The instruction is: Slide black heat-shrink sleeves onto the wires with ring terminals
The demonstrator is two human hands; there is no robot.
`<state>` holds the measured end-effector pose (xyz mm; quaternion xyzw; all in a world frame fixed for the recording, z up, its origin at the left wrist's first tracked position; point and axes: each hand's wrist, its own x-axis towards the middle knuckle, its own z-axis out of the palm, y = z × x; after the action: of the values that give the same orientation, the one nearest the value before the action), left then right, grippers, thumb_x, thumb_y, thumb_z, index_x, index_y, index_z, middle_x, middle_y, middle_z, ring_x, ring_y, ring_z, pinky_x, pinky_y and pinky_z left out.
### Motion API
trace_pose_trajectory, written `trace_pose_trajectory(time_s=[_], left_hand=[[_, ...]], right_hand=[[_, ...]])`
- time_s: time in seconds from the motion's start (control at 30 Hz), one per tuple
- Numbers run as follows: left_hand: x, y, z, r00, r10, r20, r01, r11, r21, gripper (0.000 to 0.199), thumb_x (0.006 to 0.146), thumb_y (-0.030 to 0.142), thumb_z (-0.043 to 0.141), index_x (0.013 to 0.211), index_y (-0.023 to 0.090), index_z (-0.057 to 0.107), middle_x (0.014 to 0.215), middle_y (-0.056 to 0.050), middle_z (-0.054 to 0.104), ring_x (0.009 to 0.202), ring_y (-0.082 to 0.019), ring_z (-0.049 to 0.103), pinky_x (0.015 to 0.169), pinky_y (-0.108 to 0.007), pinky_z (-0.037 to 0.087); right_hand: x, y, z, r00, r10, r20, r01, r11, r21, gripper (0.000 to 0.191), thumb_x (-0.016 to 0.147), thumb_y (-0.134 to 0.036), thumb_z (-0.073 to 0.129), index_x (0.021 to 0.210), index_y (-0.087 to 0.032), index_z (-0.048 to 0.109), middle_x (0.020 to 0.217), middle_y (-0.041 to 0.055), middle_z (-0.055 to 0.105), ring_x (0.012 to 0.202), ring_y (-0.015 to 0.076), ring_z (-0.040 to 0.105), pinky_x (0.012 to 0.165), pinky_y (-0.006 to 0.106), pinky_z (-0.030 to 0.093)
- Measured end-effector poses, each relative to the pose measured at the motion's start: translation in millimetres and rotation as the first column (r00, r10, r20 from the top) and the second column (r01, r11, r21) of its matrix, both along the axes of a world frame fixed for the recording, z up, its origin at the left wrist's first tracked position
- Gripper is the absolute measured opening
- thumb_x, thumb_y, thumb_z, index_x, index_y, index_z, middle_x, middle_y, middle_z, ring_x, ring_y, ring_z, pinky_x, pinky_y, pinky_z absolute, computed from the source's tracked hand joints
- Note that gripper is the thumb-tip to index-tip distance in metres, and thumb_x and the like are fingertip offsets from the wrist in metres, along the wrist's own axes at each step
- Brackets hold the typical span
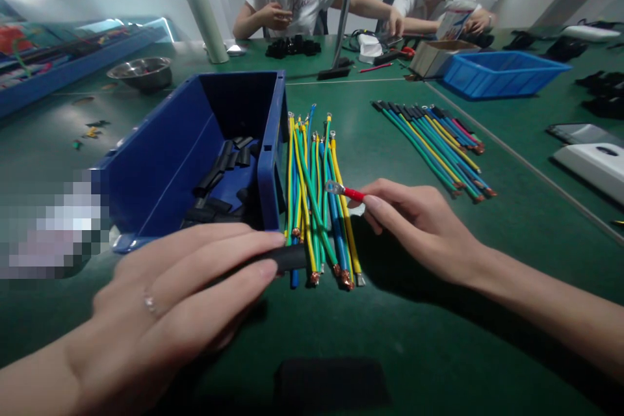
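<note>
Between the thumb and fingers of my left hand (190, 292) is a black tube (291, 258), like heat-shrink sleeving, its end pointing right. My right hand (414, 221) pinches a red wire (353, 194) with a metal ring terminal on its tip; the rest of that wire is hidden by the hand. Under and between both hands lies a bundle of green, yellow and blue wires (312, 201) with terminals and bare copper ends. The blue bin (273, 162) beside my left hand holds several loose black tubes (219, 172).
A second row of wires (429, 143), many with black sleeves, lies to the right. Farther back are a light blue basket (507, 75), a cardboard box (439, 55), a metal bowl (141, 71) and a pale green bottle (207, 26). Two people sit across the table.
</note>
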<state>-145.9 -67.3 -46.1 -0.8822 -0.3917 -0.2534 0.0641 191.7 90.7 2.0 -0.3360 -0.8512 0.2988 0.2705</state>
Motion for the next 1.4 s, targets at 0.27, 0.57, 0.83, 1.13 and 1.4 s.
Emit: trace_pose_trajectory(time_s=[0.27, 0.57, 0.83, 1.13, 1.4], left_hand=[[72.4, 60.2, 68.6, 1.0, -0.009, 0.019, 0.009, 1.0, 0.002, 0.022, 0.09, 0.014, 0.065, 0.111, 0.02, 0.064, 0.11, -0.002, 0.075, 0.1, -0.015, 0.065, 0.084, -0.025, 0.056], [70.1, 60.9, 66.3, 0.996, 0.038, -0.081, -0.026, 0.989, 0.143, 0.019, 0.092, 0.023, 0.064, 0.11, 0.022, 0.067, 0.1, -0.002, 0.077, 0.095, -0.021, 0.067, 0.08, -0.034, 0.055], [93.3, 48.5, 58.1, 0.992, -0.03, -0.126, 0.04, 0.996, 0.076, 0.02, 0.1, 0.03, 0.049, 0.096, 0.017, 0.063, 0.062, 0.002, 0.065, 0.055, -0.017, 0.059, 0.05, -0.034, 0.042], [86.0, 59.4, 39.6, 0.953, -0.215, -0.212, 0.218, 0.976, -0.012, 0.03, 0.089, 0.011, 0.044, 0.115, 0.009, 0.06, 0.061, 0.001, 0.06, 0.047, -0.017, 0.054, 0.041, -0.034, 0.031], [84.1, 60.2, 41.2, 0.929, -0.24, -0.283, 0.253, 0.967, 0.009, 0.038, 0.093, 0.005, 0.037, 0.125, 0.007, 0.055, 0.056, 0.002, 0.055, 0.046, -0.015, 0.049, 0.045, -0.034, 0.025]], right_hand=[[1.7, -6.6, -4.7, 0.983, 0.18, 0.021, -0.173, 0.9, 0.4, 0.013, 0.096, -0.017, 0.048, 0.099, -0.015, 0.06, 0.074, 0.002, 0.065, 0.059, 0.0109, 0.057, 0.055, 0.024, 0.039], [1.7, -4.9, -7.8, 0.983, 0.171, 0.067, -0.182, 0.859, 0.479, 0.014, 0.094, -0.015, 0.05, 0.098, -0.009, 0.063, 0.069, 0.0004, 0.059, 0.056, 0.0095, 0.048, 0.054, 0.024, 0.035], [0.9, -2.8, -8.3, 0.98, 0.186, 0.068, -0.196, 0.868, 0.456, 0.014, 0.093, -0.014, 0.052, 0.097, -0.009, 0.064, 0.068, 0.0002, 0.058, 0.055, 0.0087, 0.048, 0.053, 0.024, 0.034], [-0.2, -2.3, -9.3, 0.964, 0.248, 0.096, -0.265, 0.865, 0.426, 0.014, 0.094, -0.015, 0.05, 0.097, -0.01, 0.063, 0.069, 0.0011, 0.06, 0.054, 0.0093, 0.049, 0.053, 0.024, 0.035], [0.5, -2.3, -8.4, 0.962, 0.25, 0.11, -0.273, 0.862, 0.428, 0.015, 0.094, -0.016, 0.049, 0.096, -0.01, 0.063, 0.069, 0.0012, 0.06, 0.054, 0.0095, 0.049, 0.052, 0.024, 0.035]])
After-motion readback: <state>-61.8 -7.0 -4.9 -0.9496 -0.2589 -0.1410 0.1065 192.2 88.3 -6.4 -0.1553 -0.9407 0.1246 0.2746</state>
